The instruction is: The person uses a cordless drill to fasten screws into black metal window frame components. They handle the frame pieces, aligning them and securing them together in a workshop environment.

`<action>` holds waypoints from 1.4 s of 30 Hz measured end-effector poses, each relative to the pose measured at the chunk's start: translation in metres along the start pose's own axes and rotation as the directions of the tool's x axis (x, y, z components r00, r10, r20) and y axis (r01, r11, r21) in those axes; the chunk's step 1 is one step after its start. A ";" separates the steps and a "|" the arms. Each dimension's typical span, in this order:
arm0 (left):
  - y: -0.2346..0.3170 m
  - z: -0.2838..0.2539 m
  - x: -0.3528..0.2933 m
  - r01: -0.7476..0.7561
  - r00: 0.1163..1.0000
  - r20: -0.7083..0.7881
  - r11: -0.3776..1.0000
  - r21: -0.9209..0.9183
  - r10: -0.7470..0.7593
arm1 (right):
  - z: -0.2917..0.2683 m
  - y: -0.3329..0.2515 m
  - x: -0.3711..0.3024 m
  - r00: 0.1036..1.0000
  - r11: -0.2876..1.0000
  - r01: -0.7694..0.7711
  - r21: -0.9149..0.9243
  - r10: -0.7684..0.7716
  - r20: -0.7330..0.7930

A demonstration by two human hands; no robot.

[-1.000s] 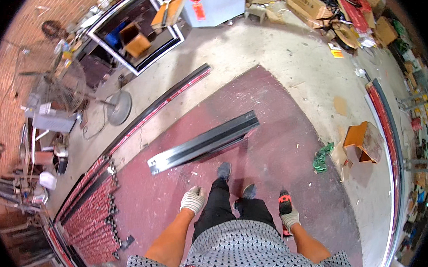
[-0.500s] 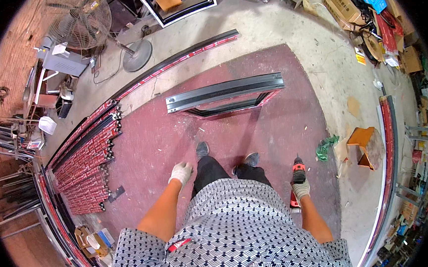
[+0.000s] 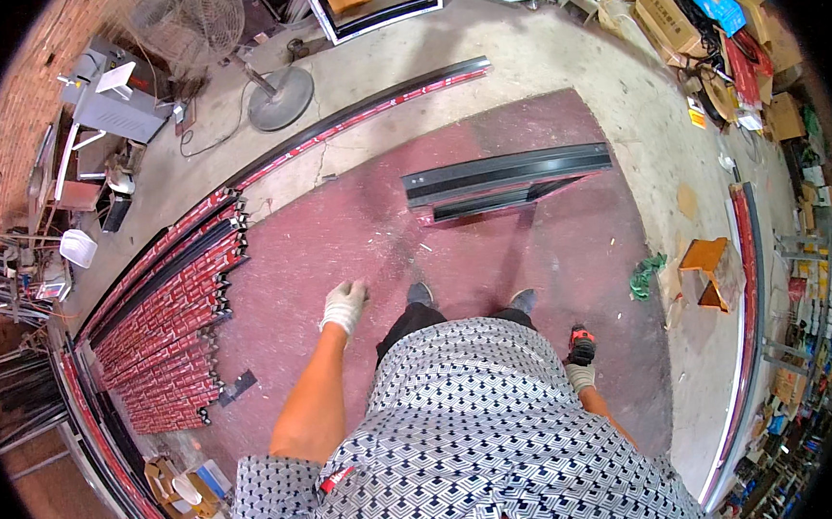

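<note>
My left hand, in a pale knitted glove, hangs over the maroon floor covering with loosely extended fingers and nothing in them. My right hand, also gloved, is closed around a red and black cordless drill beside my right hip. My body partly hides the drill's lower end. Ahead of my feet a dark metal window-type frame stands on the maroon floor covering. Neither hand touches the frame.
Red-wrapped metal profiles lie stacked on the left. A long profile lies beyond the covering, near a pedestal fan's base. To the right are green strapping, an open carton and another long profile.
The view has shifted, and the frame now appears farther right and seen more from above. My left hand has risen slightly in the picture. The drill stays in my right hand, closer to my body.
</note>
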State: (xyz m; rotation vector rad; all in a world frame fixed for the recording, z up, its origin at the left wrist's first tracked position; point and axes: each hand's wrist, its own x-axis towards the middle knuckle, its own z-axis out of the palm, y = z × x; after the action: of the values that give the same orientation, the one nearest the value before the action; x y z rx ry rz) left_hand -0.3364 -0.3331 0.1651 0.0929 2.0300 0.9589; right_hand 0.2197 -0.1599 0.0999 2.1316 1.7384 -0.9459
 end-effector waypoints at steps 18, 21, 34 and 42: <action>-0.117 -0.149 -0.046 0.362 0.894 -0.146 0.875 -0.321 -0.424 | 0.065 -0.239 -0.008 0.926 0.991 0.128 -0.034 -0.107 0.362; -0.086 -0.163 -0.012 0.344 0.912 -0.127 0.895 -0.282 -0.391 | 0.078 -0.255 -0.002 0.912 0.996 0.084 -0.039 -0.061 0.405; 0.100 -0.239 0.180 0.131 0.984 0.089 0.969 0.209 -0.152 | 0.124 -0.346 -0.028 0.884 0.963 -0.269 -0.027 0.258 0.390; 0.190 -0.238 0.270 -0.122 0.977 0.202 0.954 0.274 0.067 | 0.124 -0.434 -0.059 0.837 0.930 -0.367 -0.012 0.336 0.432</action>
State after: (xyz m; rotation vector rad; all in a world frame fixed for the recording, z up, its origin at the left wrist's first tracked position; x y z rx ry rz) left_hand -0.7308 -0.2351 0.1864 0.4267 1.9857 0.6791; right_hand -0.2344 -0.1588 0.1344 1.9878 1.0704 -1.2596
